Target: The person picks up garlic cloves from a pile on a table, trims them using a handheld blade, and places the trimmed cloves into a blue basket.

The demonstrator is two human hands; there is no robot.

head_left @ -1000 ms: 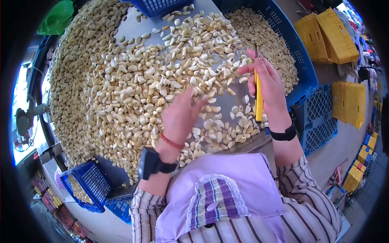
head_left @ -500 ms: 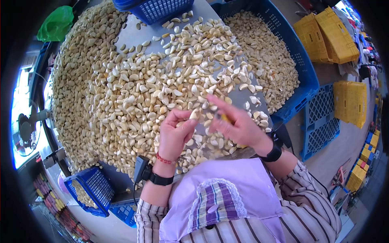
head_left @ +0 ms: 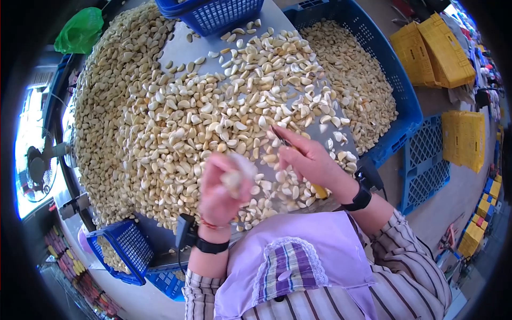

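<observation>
A big spread of peeled garlic cloves [head_left: 176, 112] covers the grey table [head_left: 181, 45]. My left hand [head_left: 221, 189] is raised over the near edge of the pile, blurred, with a pale garlic clove [head_left: 233, 176] pinched in its fingers. My right hand [head_left: 309, 162] rests on the cloves to the right, closed around a yellow-handled knife [head_left: 318, 190] whose thin blade points up and left past my thumb. The two hands are a little apart. Black bands sit on both wrists.
A large blue crate [head_left: 400, 96] of cloves stands at the right. A blue basket [head_left: 213, 13] sits at the far edge, and a small blue basket [head_left: 125, 248] with cloves is at the near left. Yellow crates [head_left: 432, 48] lie on the floor beyond. A fan [head_left: 34, 162] stands left.
One second ago my right hand held the knife upright; it came down to meet the left hand at a clove. Now the left hand has pulled away toward me with the clove.
</observation>
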